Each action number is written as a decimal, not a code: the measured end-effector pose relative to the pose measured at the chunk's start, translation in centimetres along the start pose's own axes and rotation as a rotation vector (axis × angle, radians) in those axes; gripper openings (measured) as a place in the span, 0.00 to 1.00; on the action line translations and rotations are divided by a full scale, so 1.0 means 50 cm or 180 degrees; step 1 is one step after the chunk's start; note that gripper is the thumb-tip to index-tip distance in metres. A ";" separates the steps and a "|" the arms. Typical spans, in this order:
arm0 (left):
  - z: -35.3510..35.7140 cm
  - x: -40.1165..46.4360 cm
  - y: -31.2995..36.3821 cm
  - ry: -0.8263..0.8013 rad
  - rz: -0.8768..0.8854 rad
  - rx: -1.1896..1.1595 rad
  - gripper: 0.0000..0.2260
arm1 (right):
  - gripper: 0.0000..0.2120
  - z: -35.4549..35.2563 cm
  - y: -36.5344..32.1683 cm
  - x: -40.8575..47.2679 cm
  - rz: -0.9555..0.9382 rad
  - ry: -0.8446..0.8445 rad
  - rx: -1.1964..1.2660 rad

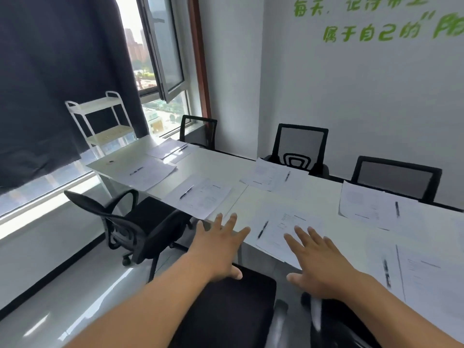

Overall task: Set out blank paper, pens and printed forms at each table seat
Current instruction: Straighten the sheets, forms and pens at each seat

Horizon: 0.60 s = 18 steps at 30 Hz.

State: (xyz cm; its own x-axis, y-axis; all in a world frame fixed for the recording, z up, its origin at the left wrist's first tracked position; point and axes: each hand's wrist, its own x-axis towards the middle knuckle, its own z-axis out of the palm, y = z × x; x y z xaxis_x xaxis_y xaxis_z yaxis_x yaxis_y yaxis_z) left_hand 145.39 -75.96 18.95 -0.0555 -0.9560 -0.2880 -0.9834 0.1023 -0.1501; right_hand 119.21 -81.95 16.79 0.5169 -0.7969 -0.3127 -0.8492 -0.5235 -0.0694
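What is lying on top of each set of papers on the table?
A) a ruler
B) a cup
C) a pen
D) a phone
C: a dark pen lies across the papers nearest the hands, and a pen lies on the other sets on the white table too.

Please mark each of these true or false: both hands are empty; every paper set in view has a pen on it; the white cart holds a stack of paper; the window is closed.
1. Both hands are empty. True: the left hand and right hand are spread open, holding nothing.
2. Every paper set in view has a pen. True, for example the pen on the nearest papers.
3. The white cart holds paper. False: its shelves look bare.
4. The window is closed. False: its pane is swung open.
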 end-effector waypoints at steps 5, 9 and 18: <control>0.007 0.076 -0.019 -0.0001 0.0342 -0.0009 0.50 | 0.47 0.012 0.014 0.044 0.0231 -0.0064 0.0060; 0.028 0.168 -0.030 -0.0247 0.0518 -0.0010 0.51 | 0.46 0.039 0.058 0.116 0.0393 -0.0208 0.0177; 0.064 0.358 -0.096 -0.0998 0.0623 -0.0081 0.49 | 0.46 0.133 0.146 0.318 0.0460 -0.0559 0.0507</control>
State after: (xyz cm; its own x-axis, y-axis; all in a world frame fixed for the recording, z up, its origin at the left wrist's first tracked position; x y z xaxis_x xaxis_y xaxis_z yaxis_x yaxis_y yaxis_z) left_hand 149.66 -92.66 11.49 -0.1912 -0.7879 -0.5853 -0.9636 0.2643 -0.0409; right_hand 120.50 -96.43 5.02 0.3743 -0.7882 -0.4886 -0.9262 -0.3433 -0.1558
